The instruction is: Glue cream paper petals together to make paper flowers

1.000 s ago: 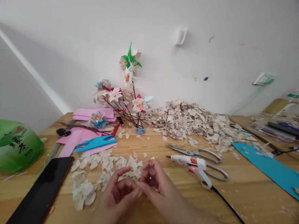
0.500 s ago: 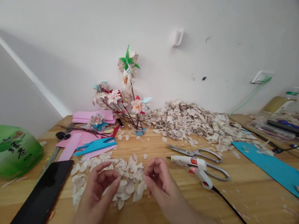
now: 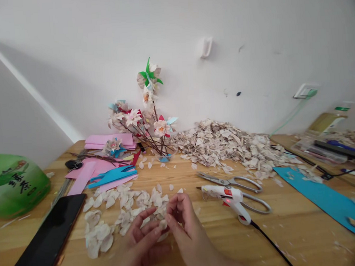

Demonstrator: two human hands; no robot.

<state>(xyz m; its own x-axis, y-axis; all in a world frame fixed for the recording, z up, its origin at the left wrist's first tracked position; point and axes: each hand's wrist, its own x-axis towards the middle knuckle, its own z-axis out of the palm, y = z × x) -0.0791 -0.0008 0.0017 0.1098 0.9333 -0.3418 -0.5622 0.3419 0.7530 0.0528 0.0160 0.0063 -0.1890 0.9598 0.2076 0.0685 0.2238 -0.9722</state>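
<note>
My left hand (image 3: 145, 240) is closed in a loose pinch, its thumb and fingertips at a small off-white petal (image 3: 163, 224). Right beside it, my right hand (image 3: 185, 225) has its thumb and fingers pressed together; what they hold, if anything, is hidden. The fingertips of both hands nearly meet over the table. Behind and left of them lie many loose pale petals (image 3: 127, 199), with a cluster of overlapping petals (image 3: 99, 235) nearest the left forearm. To the right, a white glue gun (image 3: 227, 193) with a lit red light lies against metal scissors (image 3: 244, 183).
Handmade flowers (image 3: 162, 127) on twigs stand in a clear cup (image 3: 169, 154) near the wall. A heap of dried pieces (image 3: 226, 139) lies at the back. A phone (image 3: 45, 243), green bag (image 3: 15, 183), pink sheets (image 3: 109, 140) and blue sheets (image 3: 318, 196) lie around the table.
My left hand has moved right, close to my right hand, and a petal now shows between them. The cluster of petals at left is uncovered. The view has shifted slightly.
</note>
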